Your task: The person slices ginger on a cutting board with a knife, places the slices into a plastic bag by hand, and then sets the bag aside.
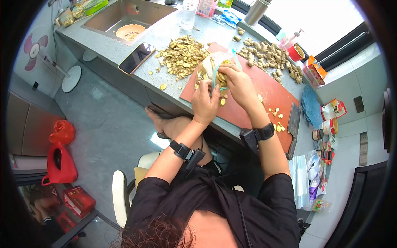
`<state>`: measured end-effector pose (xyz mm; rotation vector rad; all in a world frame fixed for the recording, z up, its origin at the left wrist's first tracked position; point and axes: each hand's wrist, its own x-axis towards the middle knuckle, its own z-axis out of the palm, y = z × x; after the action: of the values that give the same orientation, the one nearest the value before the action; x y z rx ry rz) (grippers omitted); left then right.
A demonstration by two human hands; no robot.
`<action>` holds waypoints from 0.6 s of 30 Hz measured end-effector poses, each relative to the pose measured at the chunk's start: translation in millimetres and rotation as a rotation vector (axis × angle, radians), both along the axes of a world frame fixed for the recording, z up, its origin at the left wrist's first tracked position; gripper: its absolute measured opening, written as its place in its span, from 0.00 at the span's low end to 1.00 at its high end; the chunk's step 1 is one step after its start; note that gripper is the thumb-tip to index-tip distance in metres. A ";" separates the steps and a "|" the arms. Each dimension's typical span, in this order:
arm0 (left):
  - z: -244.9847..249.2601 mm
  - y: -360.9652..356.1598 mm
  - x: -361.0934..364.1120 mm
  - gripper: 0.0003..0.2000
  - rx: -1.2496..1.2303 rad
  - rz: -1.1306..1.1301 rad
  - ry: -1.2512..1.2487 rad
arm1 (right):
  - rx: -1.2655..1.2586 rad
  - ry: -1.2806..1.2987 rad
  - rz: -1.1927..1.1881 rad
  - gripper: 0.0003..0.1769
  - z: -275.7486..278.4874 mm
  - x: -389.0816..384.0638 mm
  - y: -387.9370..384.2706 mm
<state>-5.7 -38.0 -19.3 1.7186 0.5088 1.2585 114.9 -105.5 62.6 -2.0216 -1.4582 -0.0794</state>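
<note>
A clear zip-top bag (206,68) with a blue-green seal strip, partly filled with ginger slices, is held over the reddish-brown cutting board (256,106). My left hand (205,102) pinches the near edge of its mouth between thumb and fingers. At the bag's opening, my right hand (238,84) has its fingers curled around yellowish ginger slices; its fingertips are partly hidden. A heap of sliced ginger (182,56) spreads on the counter left of the bag. Several small slices (279,120) lie on the board near a cleaver (293,124).
Whole ginger roots (269,58) are piled behind the board. A phone (137,58) lies at the counter's front edge, beside the sink (124,18) with a bowl (130,31) in it. A clear bottle (188,16) stands at the back. Jars (317,134) line the right side.
</note>
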 end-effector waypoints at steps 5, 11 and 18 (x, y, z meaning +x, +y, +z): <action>-1.3 -0.8 0.7 0.12 -0.046 -0.020 0.018 | 0.196 0.006 -0.054 0.13 20.2 -7.0 -9.2; -4.9 -1.0 2.7 0.12 -0.077 -0.043 -0.032 | -0.003 0.143 -0.164 0.07 21.8 -19.2 -55.3; -7.5 1.0 3.3 0.12 -0.066 -0.043 -0.029 | -0.223 -0.038 -0.279 0.21 -25.8 -38.4 -49.5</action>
<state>-2.5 -37.0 -26.8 1.6458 0.4886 1.2218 76.6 -155.0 36.8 -2.4081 -1.2436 -0.0745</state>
